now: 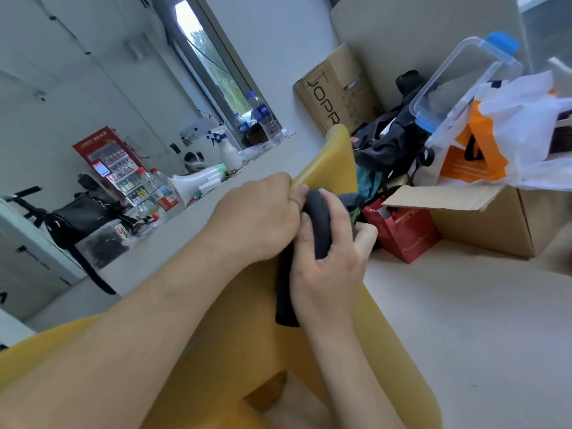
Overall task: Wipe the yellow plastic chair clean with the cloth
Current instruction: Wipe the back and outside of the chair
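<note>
Seemingly both hands work one spot: left hand (257, 212) grips the yellow chair (328, 162) rim, right hand (328, 261) clutches the dark cloth (318, 218).

1. Cardboard box (337, 97) by the wall behind my chair: big black letters, "JOPR" is all I can read, rest cut off.
2. Red paper bag (402, 233): white line of print, too blurred to read.
3. Red vending machine (114, 165): white header characters, illegible.
4. Water bottles (263, 119) on the sill: blue labels, unreadable.
</note>
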Demonstrator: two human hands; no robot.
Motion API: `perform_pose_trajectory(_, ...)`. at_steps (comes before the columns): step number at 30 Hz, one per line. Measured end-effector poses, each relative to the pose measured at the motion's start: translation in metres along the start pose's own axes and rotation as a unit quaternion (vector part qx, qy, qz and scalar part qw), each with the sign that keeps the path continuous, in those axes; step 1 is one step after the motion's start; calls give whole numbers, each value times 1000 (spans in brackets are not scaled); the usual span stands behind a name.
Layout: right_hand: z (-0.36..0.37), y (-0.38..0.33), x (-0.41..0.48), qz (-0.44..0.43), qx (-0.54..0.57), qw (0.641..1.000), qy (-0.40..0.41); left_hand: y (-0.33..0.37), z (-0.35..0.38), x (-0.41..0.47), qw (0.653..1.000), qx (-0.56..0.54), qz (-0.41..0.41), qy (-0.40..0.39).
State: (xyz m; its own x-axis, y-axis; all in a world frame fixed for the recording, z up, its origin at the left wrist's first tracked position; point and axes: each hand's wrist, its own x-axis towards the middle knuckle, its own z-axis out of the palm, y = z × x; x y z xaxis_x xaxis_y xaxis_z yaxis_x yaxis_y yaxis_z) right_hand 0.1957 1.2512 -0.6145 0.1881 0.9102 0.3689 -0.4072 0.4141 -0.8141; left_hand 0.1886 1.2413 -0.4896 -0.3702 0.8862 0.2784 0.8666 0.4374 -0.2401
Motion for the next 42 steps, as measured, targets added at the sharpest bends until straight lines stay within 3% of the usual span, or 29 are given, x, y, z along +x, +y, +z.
perform_pose_trajectory(4,-19,7,52,0,7,999,-49,-10,-9,4,987,-144,34,-61)
perform_pose_trajectory(6,-18,7,60,18,0,999,-36,-31,-12,-15,978,-182,42,-96)
perform_pose_trajectory(9,0,-7,-2,-18,-19,999,30,-54,-5,-33,985,-148,70,-50)
perform_pose_trajectory(12,7,-23,-47,-54,-9,998,11,-49,-1,-31,991,-114,72,-19)
perform_pose_trajectory(16,-4,-8,36,60,8,998,28,-39,-4,-38,997,-62,46,-7)
perform_pose_trajectory(19,-14,9,68,70,-7,997,36,-23,-10,-50,998,-41,37,-19)
perform_pose_trajectory(21,-13,20,66,77,-37,996,14,-18,-13,-46,999,-30,31,-18)
perform_pose_trajectory(26,-9,55,34,190,-115,968,-115,-23,-4,-23,999,-2,-36,-28)
perform_pose_trajectory(28,0,31,22,139,-77,983,-92,-24,-3,-16,999,2,-40,-26)
perform_pose_trajectory(32,15,-10,0,-10,-3,999,-52,-27,-4,-7,995,-90,-30,-32)
perform_pose_trajectory(34,13,22,20,47,-31,997,-46,-30,-4,-10,995,-78,-32,-44)
perform_pose_trajectory(37,6,59,46,179,-34,978,-102,-32,-2,-11,996,-74,-28,-35)
perform_pose_trajectory(42,12,-5,-25,1,44,998,-33,-33,3,-2,991,-133,-25,-16)
